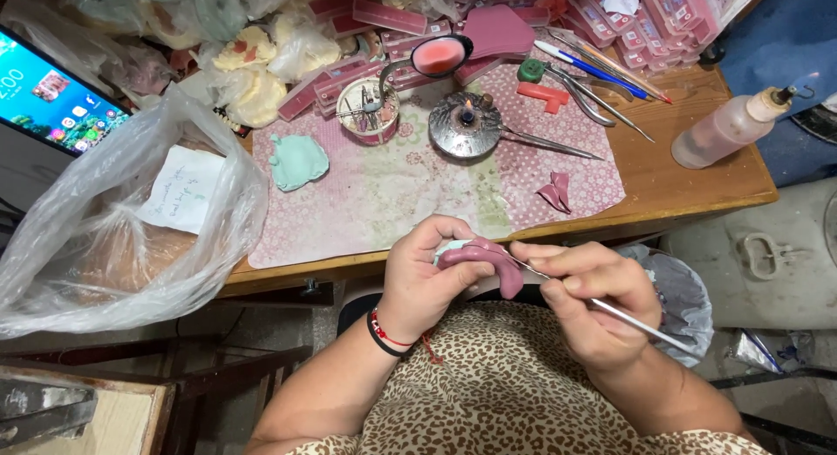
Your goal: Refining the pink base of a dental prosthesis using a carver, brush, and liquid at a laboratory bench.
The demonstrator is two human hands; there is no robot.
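Okay, left hand (423, 276) grips a pink wax rim on a pale green cast (482, 261), fingers wrapped around it, held over the lap just below the counter (697, 172) edge. Right hand (588, 302) pinches a thin metal tool (610, 309) like a pen, its tip touching the right side of the pink rim. Red and black bands sit on the left wrist. Leopard-print fabric covers the lap. On the counter, a pink patterned cloth (392, 193) carries a small lit burner (466, 124) with a tiny flame, a round tin of tools (368, 109) just left of it, a pale green cast (296, 161) at the left, and a crumpled pink wax scrap (555, 192) at the right. Long metal tools and a blue pen (593, 71) lie past the burner. A plastic squeeze bottle (728, 128) lies at the right end of the counter. Pink boxes (610, 15) are stacked along the back. A big clear plastic bag (131, 237) with a paper note inside sits at the left, a lit phone screen (52, 93) behind it.
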